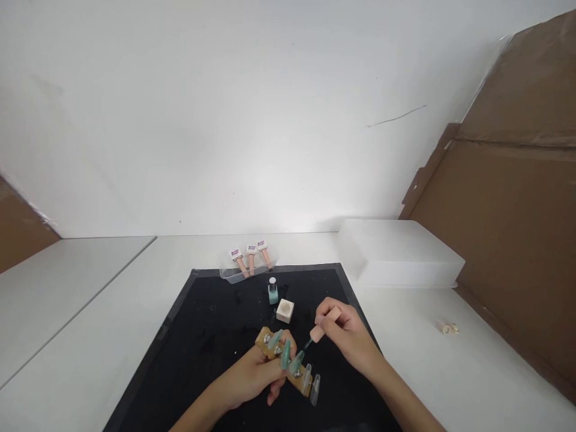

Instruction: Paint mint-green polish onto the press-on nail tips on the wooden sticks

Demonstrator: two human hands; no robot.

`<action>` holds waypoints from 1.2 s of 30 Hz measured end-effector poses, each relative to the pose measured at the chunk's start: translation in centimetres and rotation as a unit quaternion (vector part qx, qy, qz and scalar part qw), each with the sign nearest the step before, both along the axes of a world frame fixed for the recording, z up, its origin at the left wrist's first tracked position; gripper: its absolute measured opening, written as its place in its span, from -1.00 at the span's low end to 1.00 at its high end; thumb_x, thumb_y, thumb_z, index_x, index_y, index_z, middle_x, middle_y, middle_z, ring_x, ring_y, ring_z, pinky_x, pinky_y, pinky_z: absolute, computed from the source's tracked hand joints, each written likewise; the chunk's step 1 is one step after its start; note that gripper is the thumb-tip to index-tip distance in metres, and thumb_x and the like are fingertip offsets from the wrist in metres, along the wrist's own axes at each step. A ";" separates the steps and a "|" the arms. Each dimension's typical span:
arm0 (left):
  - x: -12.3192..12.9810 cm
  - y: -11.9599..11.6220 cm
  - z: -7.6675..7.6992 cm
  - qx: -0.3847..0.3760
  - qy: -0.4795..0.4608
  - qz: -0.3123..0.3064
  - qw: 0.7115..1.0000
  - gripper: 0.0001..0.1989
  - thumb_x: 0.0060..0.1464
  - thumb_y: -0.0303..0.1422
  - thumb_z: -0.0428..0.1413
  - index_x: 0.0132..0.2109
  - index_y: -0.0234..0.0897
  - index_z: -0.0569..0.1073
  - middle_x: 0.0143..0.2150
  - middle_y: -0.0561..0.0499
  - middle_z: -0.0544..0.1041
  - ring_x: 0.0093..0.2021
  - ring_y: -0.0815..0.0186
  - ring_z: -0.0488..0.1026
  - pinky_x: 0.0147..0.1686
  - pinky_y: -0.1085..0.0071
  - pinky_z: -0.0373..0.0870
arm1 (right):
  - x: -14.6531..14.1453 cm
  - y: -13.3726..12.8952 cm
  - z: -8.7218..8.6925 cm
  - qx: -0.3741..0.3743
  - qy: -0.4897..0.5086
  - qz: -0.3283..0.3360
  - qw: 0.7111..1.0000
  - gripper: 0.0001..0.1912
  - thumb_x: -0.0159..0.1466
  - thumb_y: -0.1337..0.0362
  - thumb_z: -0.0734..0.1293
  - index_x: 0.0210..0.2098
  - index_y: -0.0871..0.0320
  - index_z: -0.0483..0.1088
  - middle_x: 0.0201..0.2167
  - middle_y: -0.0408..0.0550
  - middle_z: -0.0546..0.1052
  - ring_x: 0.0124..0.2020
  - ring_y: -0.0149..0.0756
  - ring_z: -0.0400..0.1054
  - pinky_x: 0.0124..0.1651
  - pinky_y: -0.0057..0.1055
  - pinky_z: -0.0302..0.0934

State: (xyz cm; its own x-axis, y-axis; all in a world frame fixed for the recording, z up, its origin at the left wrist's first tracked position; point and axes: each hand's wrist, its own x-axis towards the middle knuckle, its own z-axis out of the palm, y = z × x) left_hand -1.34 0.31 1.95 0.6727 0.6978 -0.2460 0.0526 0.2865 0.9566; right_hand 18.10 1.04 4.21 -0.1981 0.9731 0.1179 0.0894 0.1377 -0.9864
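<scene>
Leftmost, my left hand [257, 373] curls closed around the nail-tip holder [270, 351], long axis ten-to-four o'clock; the green nail tip [296, 363] nearest the brush [317, 334], which my right hand [344, 331] pinches between fingertips, lies at their seven o'clock, nearer the left; bristle contact unclear.

The surface [135, 288] is white, with a thin dark seam [90, 302] slanting across its left part from the far edge toward the near left. A black mat [211, 336] covers its middle, bordered by a greyer strip and running out of view at the near side. A clear tray [236, 278] sits across the mat's far border, left of centre. On the mat, nearer than the tray, a small green bottle [273, 294] stands upright just beside an off-white block [285, 311]. A white box [400, 249] rests at the surface's far right corner; small cream rings [446, 329] lie nearer, toward the right edge.
</scene>
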 end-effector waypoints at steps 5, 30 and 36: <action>0.0 -0.2 0.1 0.007 0.009 0.000 1.000 -0.74 0.02 -0.15 0.08 -0.37 -0.21 0.22 -0.69 0.26 0.12 -0.71 0.50 0.07 -0.67 0.57 0.15 | 0.1 -0.4 -0.2 -0.002 0.058 0.073 0.996 -0.86 0.18 0.28 0.26 -0.50 0.16 0.32 -0.68 -0.28 0.21 -0.66 -0.48 -0.02 -0.59 -0.50 -0.13; 0.4 0.0 0.2 -0.179 -0.096 0.044 0.978 -0.79 -0.22 -0.37 0.11 -0.42 -0.20 0.19 -0.69 0.26 0.15 -0.74 0.55 -0.01 -0.83 0.67 0.04 | -0.3 -0.7 0.5 0.096 -0.041 0.011 0.994 -0.81 0.20 0.40 0.22 -0.55 0.14 0.29 -0.62 -0.18 0.42 -0.60 -0.40 0.18 -0.53 -0.48 0.02; 0.3 -0.2 -0.1 -0.210 -0.092 0.045 0.972 -0.74 -0.22 -0.32 0.14 -0.37 -0.18 0.19 -0.71 0.28 0.16 -0.75 0.54 -0.04 -0.84 0.66 0.01 | 0.2 -0.9 0.3 0.149 0.007 0.031 0.988 -0.84 0.25 0.29 0.22 -0.45 0.14 0.35 -0.56 -0.16 0.37 -0.55 -0.38 0.19 -0.47 -0.45 0.07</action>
